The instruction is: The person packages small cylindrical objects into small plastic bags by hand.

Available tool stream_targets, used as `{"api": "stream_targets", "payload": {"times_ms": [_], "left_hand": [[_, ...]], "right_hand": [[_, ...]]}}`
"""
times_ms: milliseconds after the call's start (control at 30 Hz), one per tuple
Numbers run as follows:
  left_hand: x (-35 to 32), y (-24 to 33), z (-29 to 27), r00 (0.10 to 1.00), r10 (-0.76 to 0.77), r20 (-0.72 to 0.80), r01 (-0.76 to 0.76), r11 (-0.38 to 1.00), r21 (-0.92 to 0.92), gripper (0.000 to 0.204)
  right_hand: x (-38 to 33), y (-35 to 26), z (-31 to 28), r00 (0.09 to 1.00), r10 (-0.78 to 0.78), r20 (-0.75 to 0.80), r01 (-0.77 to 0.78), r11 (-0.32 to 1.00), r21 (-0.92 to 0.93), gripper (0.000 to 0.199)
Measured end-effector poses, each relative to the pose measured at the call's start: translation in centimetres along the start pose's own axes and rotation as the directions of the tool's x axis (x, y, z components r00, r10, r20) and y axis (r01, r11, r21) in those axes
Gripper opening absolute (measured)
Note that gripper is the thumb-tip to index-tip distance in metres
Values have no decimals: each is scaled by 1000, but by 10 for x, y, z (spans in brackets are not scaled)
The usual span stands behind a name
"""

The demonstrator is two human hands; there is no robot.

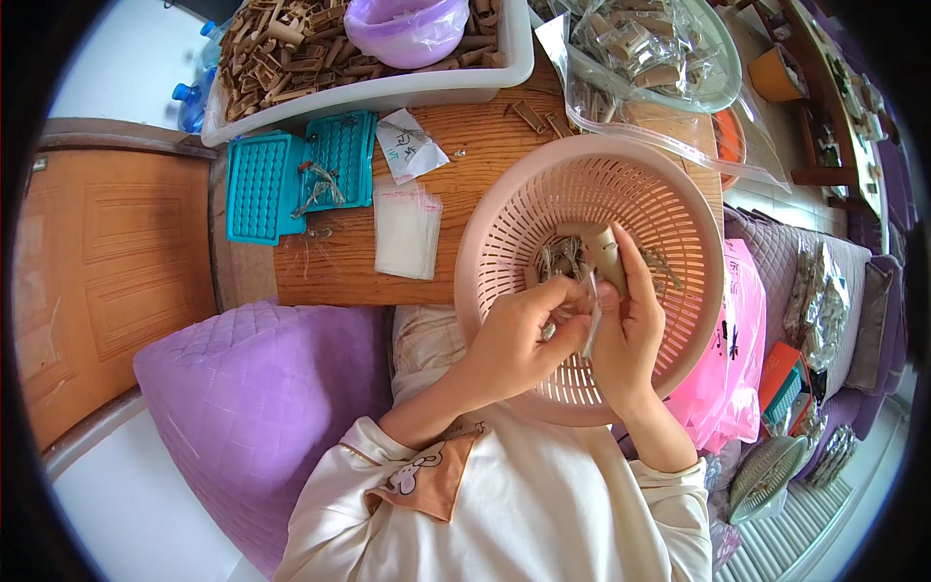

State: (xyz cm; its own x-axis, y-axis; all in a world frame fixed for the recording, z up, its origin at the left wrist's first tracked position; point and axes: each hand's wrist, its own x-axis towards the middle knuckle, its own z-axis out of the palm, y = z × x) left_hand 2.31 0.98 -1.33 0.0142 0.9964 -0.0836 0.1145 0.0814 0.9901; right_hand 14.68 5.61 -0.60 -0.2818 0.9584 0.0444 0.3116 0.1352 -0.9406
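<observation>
Both my hands are over the pink slotted plastic basket (490, 209), close to my lap. My right hand (628, 339) is closed round a short tan tube-shaped piece (603, 254) with a notched end, possibly bamboo. Just left of it, my left hand (533, 335) pinches a thin whitish strip (592, 301) against the right hand's thumb. What else lies inside the left fingers is hidden. Below the hands, in the basket, lie small bundles of thin greyish twisted strands (560, 257) and more tan pieces, partly covered by my hands.
A white tub (407, 97) of brown pieces holds a purple bowl (412, 34). On the wooden table (465, 184) are teal moulded trays (264, 184), clear bags (407, 231) and a paper scrap (411, 145). A pale basin (722, 68) holds wrapped pieces. A pink bag (732, 359) stands at right.
</observation>
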Motion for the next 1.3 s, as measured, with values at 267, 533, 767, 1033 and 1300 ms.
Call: {"api": "stream_targets", "payload": {"times_ms": [267, 533, 767, 1033, 1300], "left_hand": [[-6, -13, -12, 952, 99, -288, -203, 911, -358, 18], [-6, -12, -43, 947, -171, -272, 160, 985, -60, 29], [-5, -1, -42, 928, -169, -332, 211, 973, 97, 21], [-9, -3, -43, 954, -189, -231, 173, 981, -90, 28], [-13, 4, -45, 959, -249, -133, 226, 959, -169, 26]], "right_hand": [[1, -15, -13, 870, 309, 384, -416, 879, 234, 34], [9, -9, -30, 979, 175, 107, -198, 944, 264, 35], [15, -23, -26, 981, -195, 20, 196, 978, -72, 23], [31, -37, -23, 902, -420, 99, 428, 838, -339, 21], [35, -37, -20, 855, -504, 121, 513, 785, -347, 24]]}}
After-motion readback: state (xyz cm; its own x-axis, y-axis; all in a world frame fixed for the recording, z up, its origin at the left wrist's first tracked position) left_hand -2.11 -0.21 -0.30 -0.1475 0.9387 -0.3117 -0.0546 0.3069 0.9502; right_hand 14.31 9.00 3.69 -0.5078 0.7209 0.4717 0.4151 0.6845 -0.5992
